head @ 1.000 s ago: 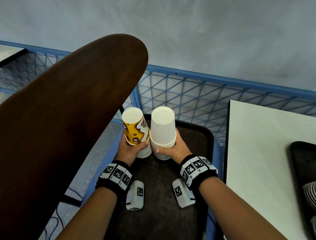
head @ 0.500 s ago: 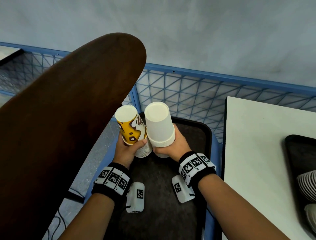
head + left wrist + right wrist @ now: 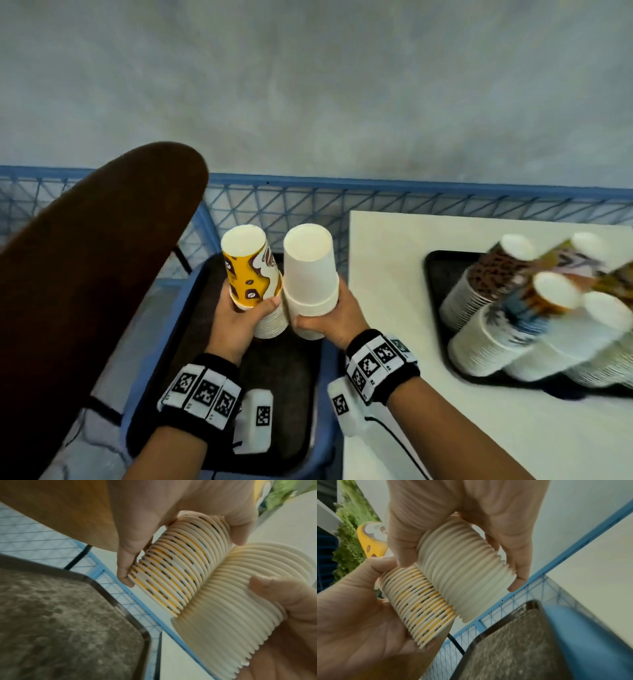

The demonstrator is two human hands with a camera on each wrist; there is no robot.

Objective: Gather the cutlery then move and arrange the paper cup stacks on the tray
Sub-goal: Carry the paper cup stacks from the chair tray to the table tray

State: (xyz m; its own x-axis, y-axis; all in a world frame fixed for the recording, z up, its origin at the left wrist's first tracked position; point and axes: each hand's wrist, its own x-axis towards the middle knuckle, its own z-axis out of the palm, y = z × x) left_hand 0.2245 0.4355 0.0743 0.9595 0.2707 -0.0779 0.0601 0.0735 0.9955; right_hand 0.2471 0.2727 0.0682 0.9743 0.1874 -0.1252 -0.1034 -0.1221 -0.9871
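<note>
My left hand [image 3: 239,315] grips an upside-down stack of yellow-and-brown printed paper cups [image 3: 251,274], whose rims [image 3: 173,573] show in the left wrist view. My right hand [image 3: 334,317] grips an upside-down stack of plain white cups [image 3: 310,274] beside it, the two stacks touching. The white rims [image 3: 465,577] show in the right wrist view. Both stacks hang above a dark tray [image 3: 284,383] that lies on a blue chair seat [image 3: 323,455]. A second dark tray [image 3: 436,270] on the white table [image 3: 404,394] holds several cup stacks [image 3: 534,318]. No cutlery is visible.
A dark brown chair back [image 3: 85,267] fills the left side. A blue wire fence [image 3: 308,205] runs behind the chair and table, with a grey wall beyond. The table edge lies just right of my right wrist.
Both hands have lifted the two cup stacks up off the chair's tray and shifted them slightly right. The view has swung right, bringing the table's tray of stacks into sight.
</note>
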